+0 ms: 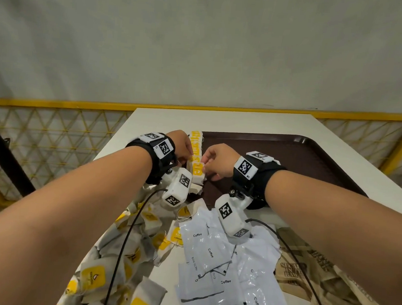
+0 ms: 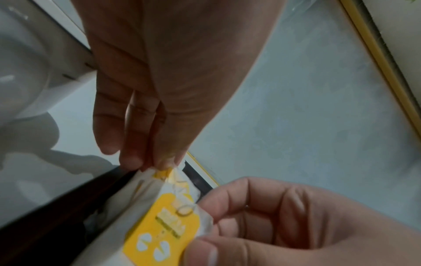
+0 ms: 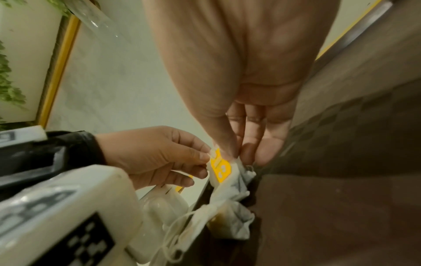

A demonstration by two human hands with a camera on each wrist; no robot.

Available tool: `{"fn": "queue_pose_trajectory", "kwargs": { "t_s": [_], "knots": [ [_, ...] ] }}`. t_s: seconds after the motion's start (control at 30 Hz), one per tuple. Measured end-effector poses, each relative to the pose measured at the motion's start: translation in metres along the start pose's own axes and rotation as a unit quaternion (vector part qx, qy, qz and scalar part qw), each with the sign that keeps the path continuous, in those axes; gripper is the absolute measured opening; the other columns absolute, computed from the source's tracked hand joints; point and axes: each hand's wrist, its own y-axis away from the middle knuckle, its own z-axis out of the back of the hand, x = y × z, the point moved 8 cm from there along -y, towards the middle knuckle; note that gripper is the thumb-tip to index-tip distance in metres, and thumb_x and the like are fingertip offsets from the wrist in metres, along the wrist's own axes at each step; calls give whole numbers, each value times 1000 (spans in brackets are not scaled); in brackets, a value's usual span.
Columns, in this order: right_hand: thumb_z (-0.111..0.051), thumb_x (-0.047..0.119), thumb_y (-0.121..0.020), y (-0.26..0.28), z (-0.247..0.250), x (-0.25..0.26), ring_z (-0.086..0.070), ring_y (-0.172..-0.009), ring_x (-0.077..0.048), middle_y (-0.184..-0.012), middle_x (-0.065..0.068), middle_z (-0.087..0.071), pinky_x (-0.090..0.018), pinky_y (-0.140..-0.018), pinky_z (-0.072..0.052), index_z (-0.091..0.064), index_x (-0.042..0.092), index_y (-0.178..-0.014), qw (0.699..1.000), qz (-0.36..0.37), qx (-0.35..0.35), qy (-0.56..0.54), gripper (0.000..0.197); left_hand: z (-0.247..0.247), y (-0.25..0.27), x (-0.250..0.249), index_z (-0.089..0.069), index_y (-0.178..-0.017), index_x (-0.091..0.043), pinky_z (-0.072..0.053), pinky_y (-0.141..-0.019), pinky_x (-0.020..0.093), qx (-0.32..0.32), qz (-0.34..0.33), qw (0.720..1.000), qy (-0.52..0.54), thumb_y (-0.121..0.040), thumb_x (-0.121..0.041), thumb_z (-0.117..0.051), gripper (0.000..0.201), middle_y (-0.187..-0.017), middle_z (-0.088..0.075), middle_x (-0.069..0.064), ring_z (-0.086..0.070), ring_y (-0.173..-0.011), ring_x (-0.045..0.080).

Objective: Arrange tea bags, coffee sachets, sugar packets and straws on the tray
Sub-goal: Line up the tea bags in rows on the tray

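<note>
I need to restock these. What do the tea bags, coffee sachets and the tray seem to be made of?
Tea bags: thin white paper wrappers with yellow print, judging by the soft crumpling. Coffee sachets: glossy white film, probably plastic or foil laminate, with shiny wrinkles. Tray: dark brown, matte, seemingly textured; likely moulded plastic with a raised rim.

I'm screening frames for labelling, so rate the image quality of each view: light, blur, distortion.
Head view: evenly lit, sharp on the coffee sachets, with wide-angle bending of the forearms. Left wrist view: dim and soft, the left hand dark and the yellow tea bag blurred. Right wrist view: dim, the white camera housing badly out of focus and the tray murky.
</note>
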Motion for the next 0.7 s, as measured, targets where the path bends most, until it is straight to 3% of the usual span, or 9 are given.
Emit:
{"fn": "queue_pose_trajectory", "kwargs": {
  "t_s": [0.07, 0.13, 0.23, 0.33, 0.4, 0.47, 0.57, 0.63, 0.7],
  "knots": [
    [-66, -3, -82, -1, -3, -1, -68, -87, -29, -80, -8, -61, -48, -81, -57, -57, 15, -74, 1000, -4, 0, 9, 23, -1, -1, -2, -70, -101, -2, -56, -85, 36, -2, -2, 1000, -23, -86, -5, -64, 16, -85, -67, 13, -64, -73, 22],
    [-64, -5, -83, -3, -5, -4, -67, -79, -27, -76, -9, -61, -47, -80, -58, -55, 14, -73, 1000, -16, 5, -9, 24, 3, -1, -3, -71, -101, -1, -56, -85, 35, -16, -3, 999, -41, -85, -4, -65, 17, -92, -69, 15, -63, -76, 21],
    [-60, -9, -86, -3, -8, -10, -61, -65, -19, -72, -11, -59, -37, -73, -56, -52, 11, -76, 997, -37, 21, -70, 24, 12, 0, 2, -69, -99, 2, -57, -80, 37, -33, 12, 999, -35, -86, -4, -62, 17, -91, -69, 16, -65, -81, 26],
    [-59, -10, -87, -1, -8, -10, -61, -64, -18, -71, -12, -59, -34, -71, -56, -51, 10, -76, 994, -38, 32, -95, 23, 11, 2, 6, -70, -100, 2, -56, -79, 34, 9, 21, 999, -44, -86, -11, -61, 21, -94, -71, 17, -62, -75, 23],
    [-59, -10, -87, 1, -8, -9, -61, -62, -17, -71, -12, -59, -29, -63, -56, -51, 9, -77, 993, -40, 31, -103, 23, 7, 5, 4, -70, -104, 0, -55, -83, 33, 38, 19, 996, -77, -87, -13, -60, 24, -101, -71, 16, -63, -80, 22],
    [-59, -10, -86, 2, -8, -9, -61, -61, -17, -71, -13, -58, -26, -58, -56, -51, 9, -77, 993, -39, 31, -109, 23, 2, 8, 0, -69, -108, -2, -55, -76, 29, 58, 10, 993, -105, -88, -14, -60, 24, -101, -71, 14, -63, -80, 19],
    [-59, -11, -86, 3, -7, -9, -61, -61, -17, -71, -13, -58, -25, -56, -55, -52, 9, -77, 992, -37, 29, -117, 23, -3, 10, -6, -70, -108, -6, -46, -56, 18, 79, -6, 988, -131, -88, -17, -64, 23, -85, -66, 5, -57, -66, 12],
    [-58, -10, -87, 5, -7, -9, -61, -61, -17, -72, -13, -59, -26, -58, -56, -52, 9, -77, 991, -38, 27, -124, 22, -5, 11, -9, -70, -108, -7, -44, -53, 16, 86, -14, 985, -152, -88, -18, -64, 23, -82, -64, 1, -58, -69, 12],
    [-58, -10, -87, 5, -7, -9, -60, -62, -18, -71, -13, -58, -30, -63, -56, -52, 9, -76, 989, -42, 24, -140, 23, -5, 11, -12, -68, -109, -5, -44, -56, 16, 86, -16, 981, -172, -88, -15, -63, 24, -89, -65, 2, -60, -78, 14]
  ]
}}
